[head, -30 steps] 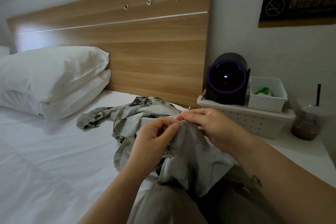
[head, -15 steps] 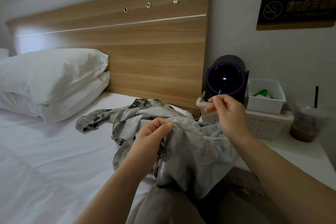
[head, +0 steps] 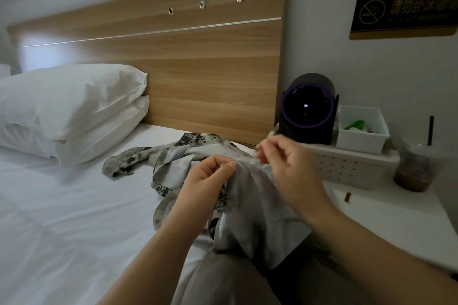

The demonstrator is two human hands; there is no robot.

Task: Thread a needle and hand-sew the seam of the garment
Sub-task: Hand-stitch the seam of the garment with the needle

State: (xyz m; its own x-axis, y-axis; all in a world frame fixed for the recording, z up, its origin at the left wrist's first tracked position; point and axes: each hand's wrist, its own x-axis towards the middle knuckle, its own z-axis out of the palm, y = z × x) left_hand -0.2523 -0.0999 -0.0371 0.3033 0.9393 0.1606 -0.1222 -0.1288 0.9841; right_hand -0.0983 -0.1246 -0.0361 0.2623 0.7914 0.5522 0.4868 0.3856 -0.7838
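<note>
Head view: a grey, dark-printed garment [head: 250,208] of thin cloth lies bunched on the white bed sheet [head: 62,205] and drapes over the person's lap, right in front of both hands. The left hand [head: 207,181] pinches a raised fold of it between thumb and forefinger. The right hand [head: 288,166] hangs just beside the fold's right end, its fingers curled and its fingertips drawn together; whether they grip a needle or thread I cannot tell, as neither shows. The fold's ridge runs across the view from the left thumb toward the right fingertips, so the right hand is the nearer one to the fold's free end, and I judge the next stitch would enter there, from the right.

On the wall, a black and gold sign [head: 406,13] bears a no-smoking symbol and gold Chinese characters, too blurred to read whole. The black, purple-ringed round desk fan [head: 307,109] shows small lit digits, seemingly 20
</note>
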